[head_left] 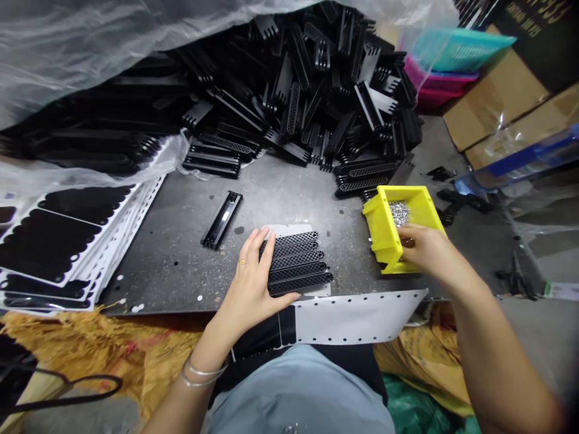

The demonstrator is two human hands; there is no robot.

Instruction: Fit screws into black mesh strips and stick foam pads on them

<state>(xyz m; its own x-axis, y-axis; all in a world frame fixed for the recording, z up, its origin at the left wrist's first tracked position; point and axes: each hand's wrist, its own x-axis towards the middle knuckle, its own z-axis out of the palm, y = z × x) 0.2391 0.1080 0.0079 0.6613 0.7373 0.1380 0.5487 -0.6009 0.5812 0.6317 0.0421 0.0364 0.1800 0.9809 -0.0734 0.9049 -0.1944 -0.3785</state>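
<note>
1. Well, at the far left we see a stack of white sheets (58,247) printed with black scalloped shapes, with a clear plastic sheet (90,42) draped above and partly over them.
2. Next we reach a grey metal table (181,199), and 1 loose black plastic piece (221,220) lies alone on it. Behind it rises a big heap of black plastic pieces (307,102).
3. Our left hand (248,280), with a ring (242,262) on 1 finger and 2 thin bangles (203,372) at the wrist, rests on 5 black mesh strips (298,262). Its fingers lie spread and unclenched across the strips, which sit side by side on a white card (275,230) near the table's front edge.
4. A white strip with holes (357,316) lies across our lap, just below them.
5. Our right hand (425,253) reaches into a yellow plastic bin (384,223) holding small silver parts (399,212). Its fingers curl at the bin's mouth, and we cannot tell whether they grasp anything.
6. Farther right, pink and teal baskets (461,51) sit beside cardboard boxes (493,102).
</note>
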